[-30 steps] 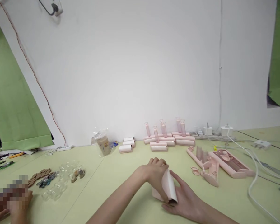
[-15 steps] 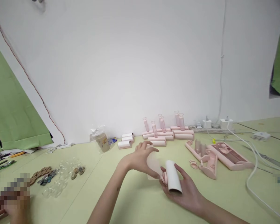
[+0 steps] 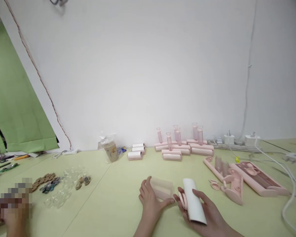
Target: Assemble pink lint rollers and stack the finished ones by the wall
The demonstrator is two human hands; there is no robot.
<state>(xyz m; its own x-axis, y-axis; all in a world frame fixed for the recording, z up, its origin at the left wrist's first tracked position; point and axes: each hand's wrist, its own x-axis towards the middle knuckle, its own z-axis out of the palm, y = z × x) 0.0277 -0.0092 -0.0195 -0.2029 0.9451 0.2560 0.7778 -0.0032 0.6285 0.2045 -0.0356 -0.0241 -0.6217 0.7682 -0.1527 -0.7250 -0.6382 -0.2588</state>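
A: What is the right hand point(image 3: 207, 215) doing?

B: It lies palm up with the white roll point(image 3: 193, 202) across it. The fingers cup underneath and the thumb rests on top, so it has a light hold. There's a pink cap point(image 3: 183, 199) on the roll's left end.

A: And the left hand point(image 3: 150, 202)?

B: Just left of the roll, it's clasped on a translucent pink cover point(image 3: 162, 189), fingers at the cover's far end and thumb along its near edge. The cover sits low over the table point(image 3: 118, 210) (I can't tell if it touches).

A: What's around the roll?

B: Behind it is a row of pink rollers point(image 3: 180, 148), to its right loose pink parts point(image 3: 236, 179), and well to its left small glass bottles point(image 3: 69, 184). Farther left still is another person's hand point(image 3: 12, 220), blurred.
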